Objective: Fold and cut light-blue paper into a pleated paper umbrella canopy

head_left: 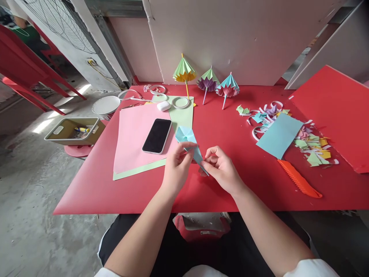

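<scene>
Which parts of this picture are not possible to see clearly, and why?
In the head view:
- folded blue paper: partly behind the left hand
- paper scraps: partly under the flat blue sheet
- person, upper left: cut off by picture edge
- things in box: too small to name

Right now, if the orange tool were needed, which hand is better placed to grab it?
Probably the right hand, nearer the orange tool; the left hand is farther across. Both are holding the folded blue paper, though.
</scene>
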